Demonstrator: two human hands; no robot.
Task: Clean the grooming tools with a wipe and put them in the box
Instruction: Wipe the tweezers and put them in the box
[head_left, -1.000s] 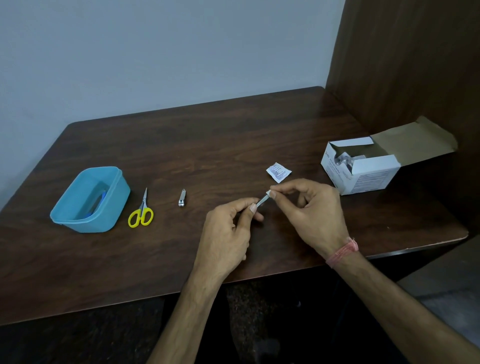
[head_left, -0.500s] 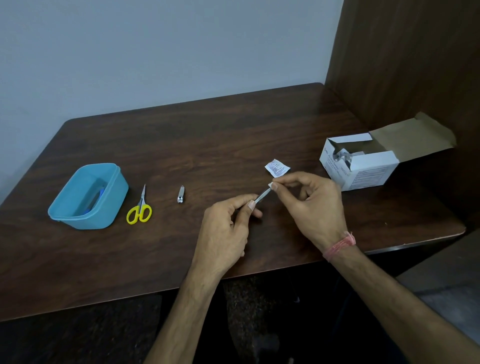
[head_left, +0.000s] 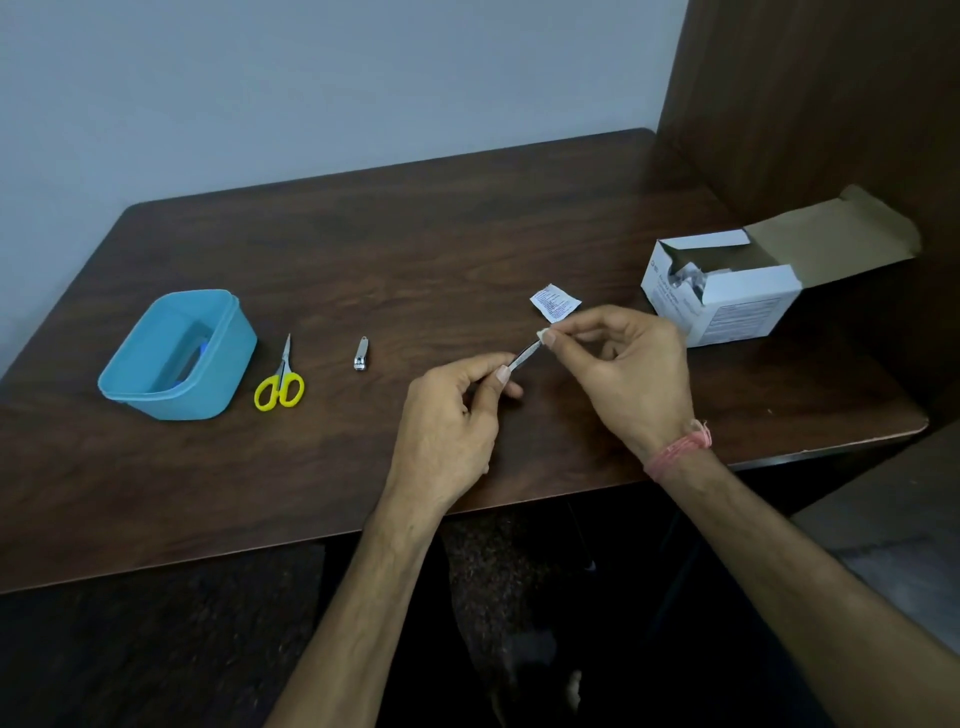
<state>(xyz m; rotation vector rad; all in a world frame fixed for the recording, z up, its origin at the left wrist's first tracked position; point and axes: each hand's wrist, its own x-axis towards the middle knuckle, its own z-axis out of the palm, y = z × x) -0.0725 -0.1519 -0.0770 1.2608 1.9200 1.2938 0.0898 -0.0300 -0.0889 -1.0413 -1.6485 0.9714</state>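
While your left hand (head_left: 447, 415) pinches the tweezers (head_left: 523, 354), your right hand (head_left: 623, 374) has slid the wipe (head_left: 543, 334) tipward, away from the blue box (head_left: 176, 358); cleaning nearly done.

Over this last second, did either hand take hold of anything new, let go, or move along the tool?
No new grip or release. The left hand still holds the slim metal tool at its near end; the right hand still pinches the wipe on it, now nearer the far tip. The scissors, nail clipper, blue box, sachet and carton stayed put.
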